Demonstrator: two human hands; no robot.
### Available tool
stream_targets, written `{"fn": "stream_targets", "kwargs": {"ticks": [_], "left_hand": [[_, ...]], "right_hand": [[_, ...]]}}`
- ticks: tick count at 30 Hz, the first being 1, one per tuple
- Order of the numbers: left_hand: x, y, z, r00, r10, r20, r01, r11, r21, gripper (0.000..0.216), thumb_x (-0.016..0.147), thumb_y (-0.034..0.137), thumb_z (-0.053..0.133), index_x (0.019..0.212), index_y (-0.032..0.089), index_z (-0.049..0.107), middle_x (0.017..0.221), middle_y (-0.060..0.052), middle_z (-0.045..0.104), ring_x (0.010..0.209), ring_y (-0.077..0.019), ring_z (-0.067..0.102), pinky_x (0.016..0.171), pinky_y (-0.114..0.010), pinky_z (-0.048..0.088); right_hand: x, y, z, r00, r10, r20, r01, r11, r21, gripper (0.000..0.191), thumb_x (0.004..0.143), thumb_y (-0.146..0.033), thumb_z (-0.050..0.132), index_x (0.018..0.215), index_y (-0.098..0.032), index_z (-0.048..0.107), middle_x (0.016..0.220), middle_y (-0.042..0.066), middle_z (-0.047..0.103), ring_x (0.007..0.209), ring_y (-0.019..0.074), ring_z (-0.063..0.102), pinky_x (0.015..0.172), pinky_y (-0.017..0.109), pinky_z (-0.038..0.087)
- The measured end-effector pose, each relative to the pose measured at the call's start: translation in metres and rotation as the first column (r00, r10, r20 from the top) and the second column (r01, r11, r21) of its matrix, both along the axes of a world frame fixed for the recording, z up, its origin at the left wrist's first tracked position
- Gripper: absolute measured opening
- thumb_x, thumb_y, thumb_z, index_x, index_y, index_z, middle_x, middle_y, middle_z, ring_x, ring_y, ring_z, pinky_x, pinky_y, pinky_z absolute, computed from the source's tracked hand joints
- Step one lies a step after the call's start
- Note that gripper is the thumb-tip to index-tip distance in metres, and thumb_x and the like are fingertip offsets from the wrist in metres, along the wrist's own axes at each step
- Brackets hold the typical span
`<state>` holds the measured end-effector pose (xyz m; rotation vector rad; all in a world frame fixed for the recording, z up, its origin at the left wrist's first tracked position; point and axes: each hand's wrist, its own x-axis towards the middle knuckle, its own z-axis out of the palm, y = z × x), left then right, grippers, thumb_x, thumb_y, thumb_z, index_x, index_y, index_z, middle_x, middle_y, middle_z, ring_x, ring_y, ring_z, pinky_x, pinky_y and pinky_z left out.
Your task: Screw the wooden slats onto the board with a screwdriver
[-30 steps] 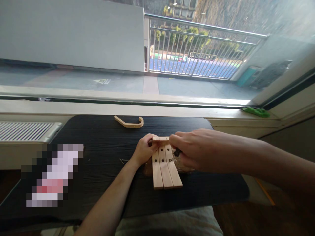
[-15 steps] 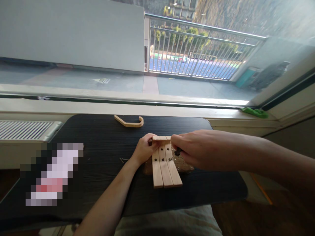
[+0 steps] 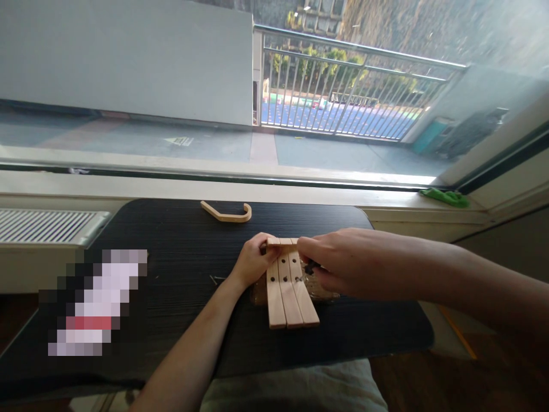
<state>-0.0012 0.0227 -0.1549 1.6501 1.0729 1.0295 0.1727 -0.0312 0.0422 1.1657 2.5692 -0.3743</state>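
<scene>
A small panel of three pale wooden slats (image 3: 288, 292) with dark holes lies on the black table (image 3: 180, 269). My left hand (image 3: 251, 262) is closed on the panel's far left end and steadies it. From the right, my right hand (image 3: 338, 263) reaches in with fingers pinched round a small dark tool (image 3: 309, 268) whose tip sits at a hole in the right slat. Under the panel shows a clear plastic bag (image 3: 319, 293), partly hidden by my right hand.
A curved wooden piece (image 3: 227, 213) lies at the table's far edge. A blurred-out object (image 3: 96, 303) sits on the left of the table. Small screws (image 3: 213, 280) lie left of my left wrist. A radiator grille (image 3: 47, 224) and window sill lie beyond; a green cloth (image 3: 446, 196) rests on the sill.
Barely anything has shifted: both hands stay on the slat panel, and my right hand has moved only slightly at the hole.
</scene>
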Motion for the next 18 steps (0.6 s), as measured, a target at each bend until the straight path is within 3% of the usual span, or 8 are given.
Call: {"fn": "stream_targets", "kwargs": {"ticks": [18], "left_hand": [[-0.0001, 0.0004, 0.0026, 0.999, 0.017, -0.037, -0.016, 1.0, 0.024, 0.01, 0.077, 0.025, 0.065, 0.081, 0.016, 0.065, 0.081, -0.003, 0.067, 0.075, -0.0164, 0.061, 0.067, -0.025, 0.049]], "right_hand": [[-0.0035, -0.0031, 0.0027, 1.0, -0.022, 0.013, 0.022, 1.0, -0.018, 0.013, 0.088, -0.016, 0.055, 0.101, -0.014, 0.059, 0.065, 0.0, 0.06, 0.049, 0.0105, 0.04, 0.044, 0.026, 0.023]]}}
